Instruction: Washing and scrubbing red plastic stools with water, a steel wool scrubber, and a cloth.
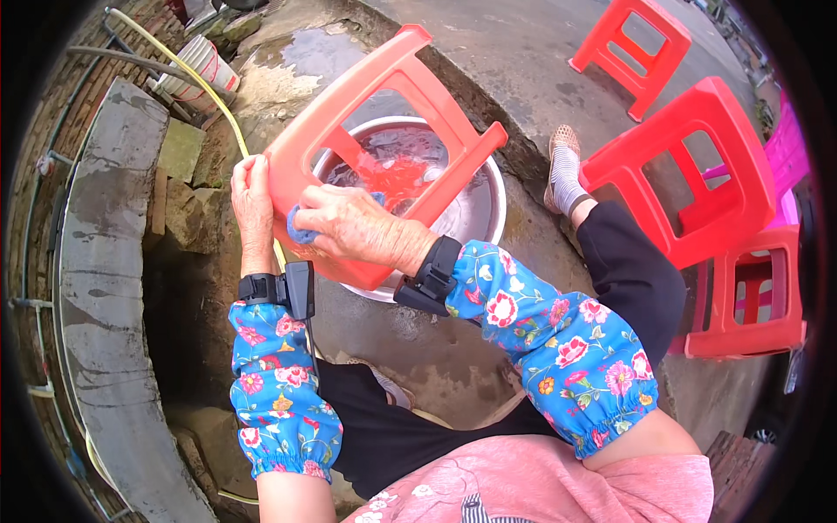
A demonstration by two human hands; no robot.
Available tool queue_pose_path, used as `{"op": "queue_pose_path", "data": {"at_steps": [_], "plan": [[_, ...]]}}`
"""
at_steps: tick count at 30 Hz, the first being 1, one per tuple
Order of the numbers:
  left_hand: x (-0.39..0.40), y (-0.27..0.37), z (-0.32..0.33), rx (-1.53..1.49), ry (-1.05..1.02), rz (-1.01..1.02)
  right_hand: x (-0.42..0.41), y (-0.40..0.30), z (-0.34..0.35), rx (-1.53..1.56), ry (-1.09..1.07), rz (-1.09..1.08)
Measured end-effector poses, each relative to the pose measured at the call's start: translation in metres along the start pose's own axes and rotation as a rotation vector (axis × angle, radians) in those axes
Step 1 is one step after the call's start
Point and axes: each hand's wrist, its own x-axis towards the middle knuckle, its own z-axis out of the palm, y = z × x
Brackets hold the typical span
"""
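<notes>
A red plastic stool (386, 72) is tilted over a round metal basin (500, 202) that holds water. My left hand (253, 202) grips the stool at its left edge, fingers over the rim. With my right hand (356, 222) I press a blue cloth (302, 224) on the stool's surface near its lower left corner. Part of the cloth also shows beyond my fingers. The stool's legs point up and to the right, and the water shows through its side opening.
More red plastic stools (716, 157) stand or lie at the right, beside a pink plastic chair (791, 144). A yellow hose (216, 98) runs down at the left, near a white bucket (203, 72) and a concrete slab (108, 294). A raised concrete edge (458, 78) passes behind the basin.
</notes>
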Motion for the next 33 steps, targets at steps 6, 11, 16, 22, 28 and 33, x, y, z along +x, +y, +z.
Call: {"op": "queue_pose_path", "data": {"at_steps": [6,11,16,22,28,33], "plan": [[0.004,-0.001,0.002,-0.003,-0.128,-0.029,-0.091,0.007,-0.012,0.010,-0.134,-0.014],[0.008,-0.002,-0.005,0.026,-0.188,-0.067,-0.127,0.051,-0.044,-0.126,-0.163,0.025],[0.013,0.003,-0.008,0.006,-0.237,-0.042,-0.151,0.117,-0.098,-0.275,-0.091,0.232],[-0.004,0.005,-0.003,-0.092,-0.193,-0.102,-0.159,0.123,-0.086,-0.336,0.149,0.426],[-0.003,-0.002,0.004,-0.083,-0.006,-0.032,-0.125,0.058,-0.032,-0.185,0.298,0.413],[-0.025,0.016,0.019,0.360,0.295,0.224,-0.123,0.031,-0.014,-0.039,0.163,0.259]]}}
